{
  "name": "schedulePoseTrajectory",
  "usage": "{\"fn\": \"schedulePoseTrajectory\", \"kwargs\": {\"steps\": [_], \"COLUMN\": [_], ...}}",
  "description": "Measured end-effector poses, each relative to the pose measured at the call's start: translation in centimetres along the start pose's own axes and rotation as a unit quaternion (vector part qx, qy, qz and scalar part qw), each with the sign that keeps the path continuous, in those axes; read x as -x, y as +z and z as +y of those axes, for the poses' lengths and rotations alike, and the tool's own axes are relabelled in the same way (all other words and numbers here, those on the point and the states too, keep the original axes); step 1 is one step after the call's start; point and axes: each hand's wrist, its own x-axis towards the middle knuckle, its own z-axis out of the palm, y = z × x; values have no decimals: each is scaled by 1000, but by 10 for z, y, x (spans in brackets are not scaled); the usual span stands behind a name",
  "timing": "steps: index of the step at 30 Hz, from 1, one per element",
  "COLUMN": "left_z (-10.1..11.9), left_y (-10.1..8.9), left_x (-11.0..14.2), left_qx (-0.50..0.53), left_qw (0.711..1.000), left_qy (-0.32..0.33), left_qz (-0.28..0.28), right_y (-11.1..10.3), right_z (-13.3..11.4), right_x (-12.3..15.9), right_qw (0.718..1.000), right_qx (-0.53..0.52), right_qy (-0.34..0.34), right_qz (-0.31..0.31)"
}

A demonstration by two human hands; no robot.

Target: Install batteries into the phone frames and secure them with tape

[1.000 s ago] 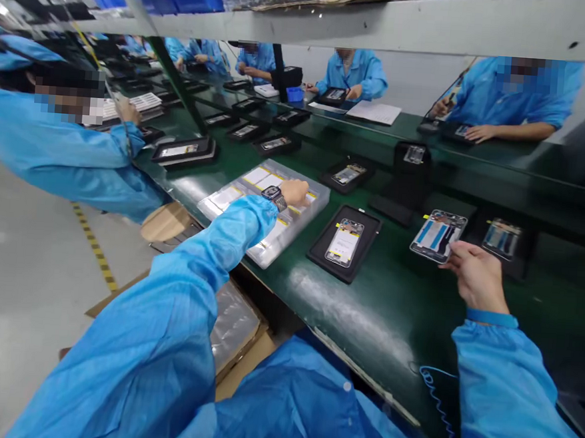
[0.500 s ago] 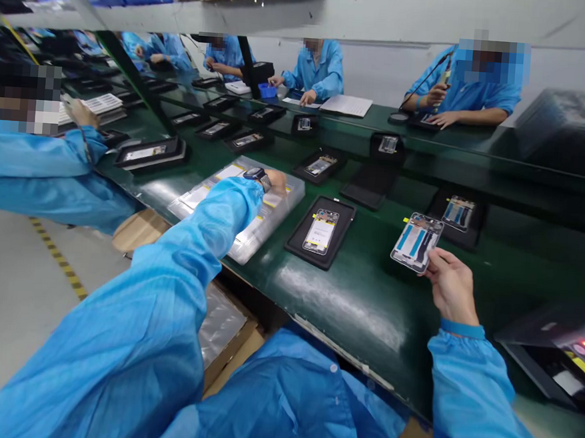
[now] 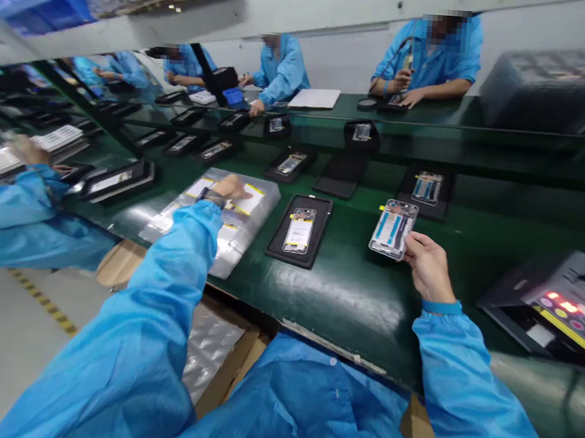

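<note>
My right hand [image 3: 427, 263] pinches the lower right edge of a phone frame [image 3: 394, 231] and holds it tilted above the bench; it shows blue strips and a yellow tab. My left hand [image 3: 230, 188] is over a clear plastic tray [image 3: 251, 236] of white batteries with yellow edges. Its fingers are closed at the edge of one battery [image 3: 250, 201]; the grip is partly hidden. Between the hands, a black tray [image 3: 310, 252] holds a phone frame [image 3: 299, 231] with a white battery in it.
More black trays [image 3: 343, 176] line the green bench [image 3: 337, 302], several with phone frames. A device with red lit digits [image 3: 562, 304] stands at right. Co-workers [image 3: 283, 71] sit opposite, and another person's sleeve [image 3: 31, 227] is at left. A shelf beam [image 3: 312, 10] crosses above.
My view has turned slightly to the right. My left hand has drawn back leftward over the battery tray, and a battery now shows at its fingers. My right hand still holds the phone frame.
</note>
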Motion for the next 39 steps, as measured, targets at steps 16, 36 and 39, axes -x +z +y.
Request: {"fn": "schedulePoseTrajectory", "kwargs": {"steps": [16,36,39], "left_z": [72,88,90], "left_y": [156,256,256], "left_x": [103,145,148], "left_qx": [435,382,381], "left_qw": [856,886,885], "left_qy": [5,118,139], "left_qz": [-281,-234,-227], "right_y": [24,36,36], "right_z": [20,40,41], "right_x": [19,27,28], "right_qw": [999,999,999], "right_qx": [13,25,20], "right_qy": [2,-22,-25], "right_qz": [-32,-35,-35]}}
